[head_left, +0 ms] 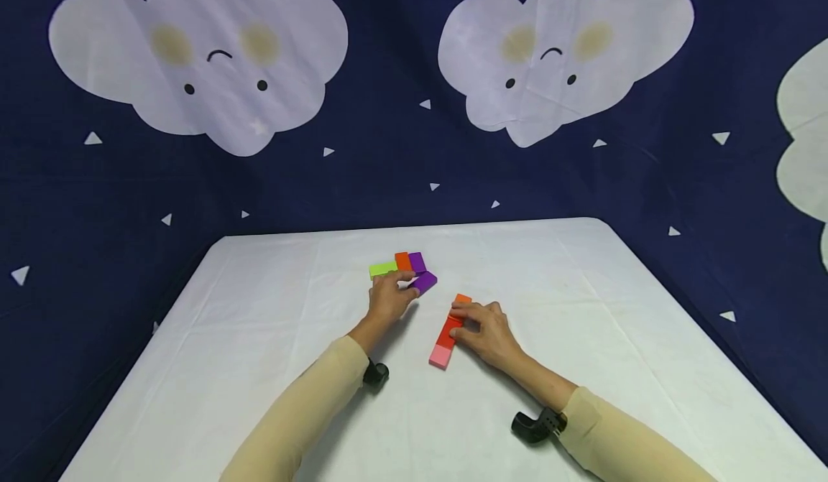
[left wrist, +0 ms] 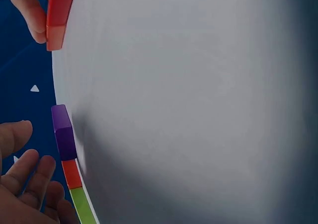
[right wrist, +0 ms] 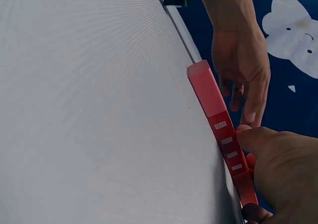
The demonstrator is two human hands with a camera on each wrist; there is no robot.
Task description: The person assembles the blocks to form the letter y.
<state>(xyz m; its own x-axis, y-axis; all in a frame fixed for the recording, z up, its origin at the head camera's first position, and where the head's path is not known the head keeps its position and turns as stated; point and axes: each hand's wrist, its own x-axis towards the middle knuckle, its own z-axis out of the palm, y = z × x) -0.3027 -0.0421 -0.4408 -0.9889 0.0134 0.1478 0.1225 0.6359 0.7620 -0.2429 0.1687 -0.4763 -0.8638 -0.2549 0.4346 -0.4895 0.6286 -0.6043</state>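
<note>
My left hand [head_left: 389, 297] is over the far cluster, thumb and fingers spread around nothing in the left wrist view. Its fingertips are close to a tilted purple block [head_left: 425, 281]; contact is unclear. Behind that are a second purple block [head_left: 417, 261], an orange block [head_left: 403, 261] and a lime green block [head_left: 382, 269]. To the right, my right hand [head_left: 490, 333] grips a red block [head_left: 445, 335] with thumb and fingers. This red block lies in line between a pink block [head_left: 440, 356] and another orange block [head_left: 462, 298]. White marks [right wrist: 227, 140] show along the red block's side.
Everything lies on a table covered in white cloth [head_left: 259, 367]. Behind it hangs a dark blue curtain [head_left: 375, 180] with white clouds and triangles. Black wrist devices sit on both forearms, one at the right wrist [head_left: 540, 426].
</note>
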